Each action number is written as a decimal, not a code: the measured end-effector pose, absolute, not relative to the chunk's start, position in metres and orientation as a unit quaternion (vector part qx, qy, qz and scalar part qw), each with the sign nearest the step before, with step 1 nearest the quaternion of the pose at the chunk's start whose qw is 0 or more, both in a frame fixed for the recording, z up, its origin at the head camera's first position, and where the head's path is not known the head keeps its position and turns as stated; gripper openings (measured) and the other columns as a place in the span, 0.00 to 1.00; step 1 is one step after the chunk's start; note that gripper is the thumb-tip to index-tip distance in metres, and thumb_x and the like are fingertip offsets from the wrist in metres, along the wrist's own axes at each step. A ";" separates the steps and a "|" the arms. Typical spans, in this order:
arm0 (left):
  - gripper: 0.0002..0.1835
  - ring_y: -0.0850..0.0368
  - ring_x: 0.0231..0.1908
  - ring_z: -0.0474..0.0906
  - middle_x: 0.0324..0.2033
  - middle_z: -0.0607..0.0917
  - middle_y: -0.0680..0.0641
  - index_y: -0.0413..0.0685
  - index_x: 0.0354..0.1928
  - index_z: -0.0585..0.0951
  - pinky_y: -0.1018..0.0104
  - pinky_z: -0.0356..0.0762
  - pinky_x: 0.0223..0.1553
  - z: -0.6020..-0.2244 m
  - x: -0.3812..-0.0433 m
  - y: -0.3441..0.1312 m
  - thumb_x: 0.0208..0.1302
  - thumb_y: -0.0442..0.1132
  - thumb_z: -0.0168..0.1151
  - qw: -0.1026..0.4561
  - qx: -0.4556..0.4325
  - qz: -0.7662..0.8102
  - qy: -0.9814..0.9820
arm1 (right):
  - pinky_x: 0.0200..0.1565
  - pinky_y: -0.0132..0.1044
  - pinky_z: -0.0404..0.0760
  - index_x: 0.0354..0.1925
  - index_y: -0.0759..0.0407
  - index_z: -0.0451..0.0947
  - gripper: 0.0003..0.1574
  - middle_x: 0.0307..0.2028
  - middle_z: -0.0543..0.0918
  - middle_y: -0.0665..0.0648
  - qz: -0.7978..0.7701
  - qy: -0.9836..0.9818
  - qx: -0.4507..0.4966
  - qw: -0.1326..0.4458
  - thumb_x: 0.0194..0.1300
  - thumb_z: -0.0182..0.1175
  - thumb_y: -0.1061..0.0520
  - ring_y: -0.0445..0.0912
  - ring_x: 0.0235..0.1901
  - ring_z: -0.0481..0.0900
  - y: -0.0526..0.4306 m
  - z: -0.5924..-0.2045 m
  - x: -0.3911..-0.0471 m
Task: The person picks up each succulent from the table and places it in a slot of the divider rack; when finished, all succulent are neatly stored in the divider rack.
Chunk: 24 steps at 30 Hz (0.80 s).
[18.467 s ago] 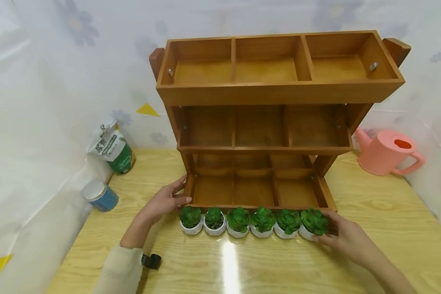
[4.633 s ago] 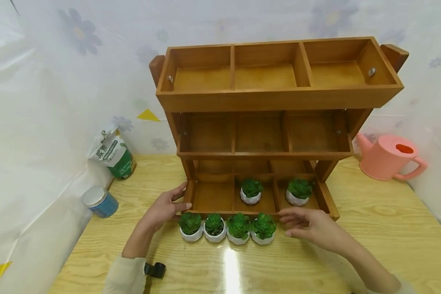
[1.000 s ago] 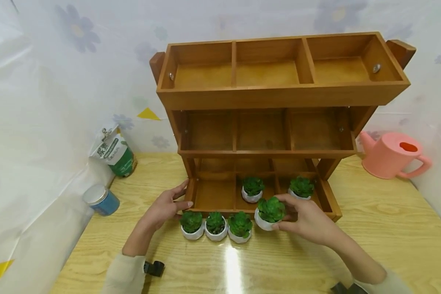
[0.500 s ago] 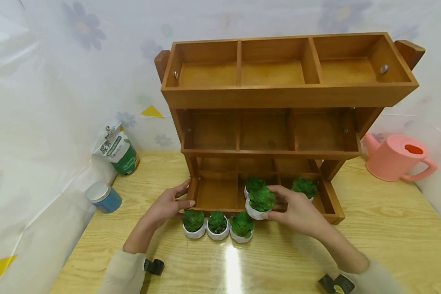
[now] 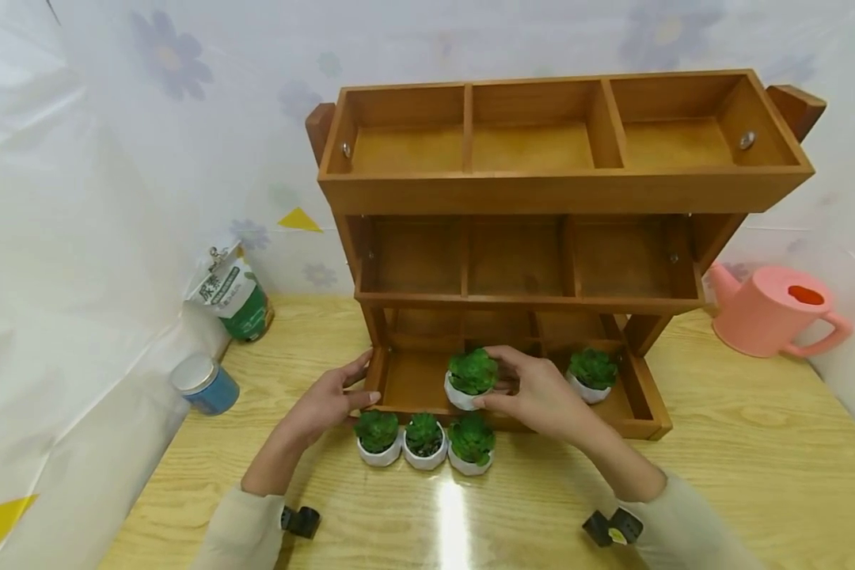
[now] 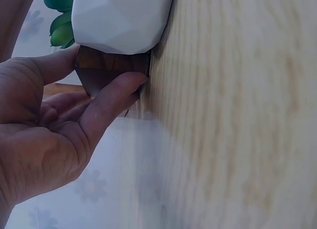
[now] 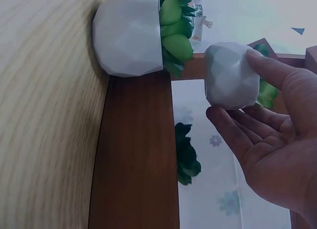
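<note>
My right hand (image 5: 541, 396) pinches a small potted succulent (image 5: 472, 376) between thumb and fingers. In the right wrist view its white faceted pot (image 7: 232, 75) hangs above the front board of the wooden shelf's bottom tier. My left hand (image 5: 328, 408) grips the left end of that three-tier wooden shelf (image 5: 563, 194), its thumb (image 6: 116, 97) on the front corner. Three more potted succulents (image 5: 424, 441) stand in a row before the shelf. Another potted succulent (image 5: 591, 374) sits in the bottom right compartment. The bottom middle compartment is mostly hidden behind my right hand.
A pink watering can (image 5: 777, 310) stands right of the shelf. On the left are a green and white pouch (image 5: 237, 297) with a clip and a blue jar (image 5: 207, 385) with a silvery lid. A white flowered sheet (image 5: 150, 198) hangs behind the wood-grain table (image 5: 370, 522).
Three succulents have left the front row since the earliest frame. Two went into the bottom tier; the third, in my right hand, has risen leftward over the tier. My left hand keeps its place.
</note>
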<state>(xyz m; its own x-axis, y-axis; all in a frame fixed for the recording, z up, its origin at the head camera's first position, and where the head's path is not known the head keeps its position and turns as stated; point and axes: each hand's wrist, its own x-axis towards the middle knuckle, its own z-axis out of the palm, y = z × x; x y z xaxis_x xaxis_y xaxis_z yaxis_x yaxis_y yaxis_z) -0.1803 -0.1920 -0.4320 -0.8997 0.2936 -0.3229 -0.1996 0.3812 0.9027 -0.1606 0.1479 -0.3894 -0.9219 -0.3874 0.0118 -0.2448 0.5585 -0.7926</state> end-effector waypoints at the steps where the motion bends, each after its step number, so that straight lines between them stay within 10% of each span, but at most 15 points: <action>1: 0.41 0.40 0.64 0.77 0.79 0.57 0.40 0.67 0.81 0.53 0.49 0.86 0.48 -0.432 -0.180 -0.192 0.73 0.38 0.61 0.222 0.027 0.554 0.802 | 0.45 0.38 0.87 0.71 0.56 0.69 0.48 0.51 0.88 0.55 -0.438 0.876 -0.181 0.083 0.59 0.74 0.41 0.48 0.48 0.88 0.145 -0.390 -0.163; 24: 0.41 0.39 0.64 0.76 0.78 0.58 0.39 0.67 0.81 0.54 0.45 0.84 0.51 -0.433 -0.180 -0.192 0.72 0.38 0.62 0.219 0.025 0.557 0.801 | 0.49 0.43 0.86 0.68 0.57 0.72 0.42 0.51 0.88 0.54 -0.419 0.880 -0.202 0.098 0.60 0.74 0.48 0.49 0.50 0.87 0.099 -0.401 -0.204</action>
